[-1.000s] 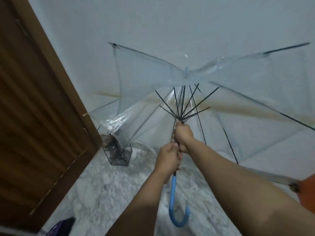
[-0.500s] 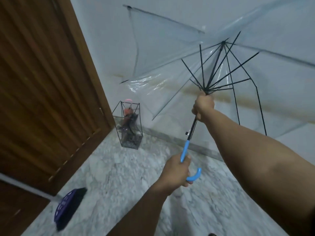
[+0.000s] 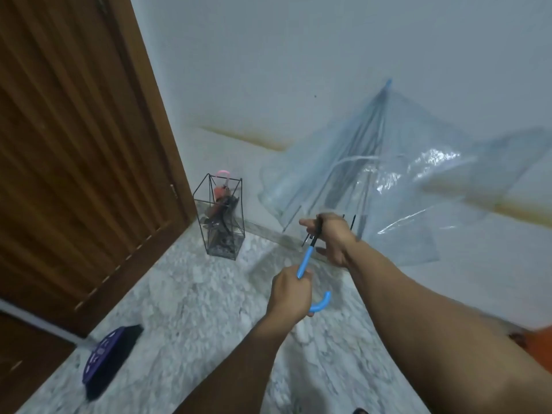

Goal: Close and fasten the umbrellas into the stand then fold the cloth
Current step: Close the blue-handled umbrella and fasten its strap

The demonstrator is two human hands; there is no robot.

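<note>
Gripping the blue hooked handle (image 3: 306, 259) of a clear plastic umbrella (image 3: 373, 174), the left hand (image 3: 288, 291) curls round it, while the right hand (image 3: 336, 239) just above holds the black shaft. Its canopy hangs half collapsed beyond both hands. Left of them stands a black wire stand (image 3: 221, 216) holding umbrellas.

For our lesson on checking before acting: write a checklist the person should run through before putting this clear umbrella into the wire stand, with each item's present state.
1. Left hand grips the blue hooked handle: ok.
2. Right hand holds the black shaft near the runner: ok.
3. Transparent plastic canopy folded in: ok, though loose panels flare.
4. Canopy strap fastened: not ok.
5. Black wire umbrella stand has room beside the pink-handled umbrella: cannot tell.
6. Marble floor path to stand free: ok.
</note>
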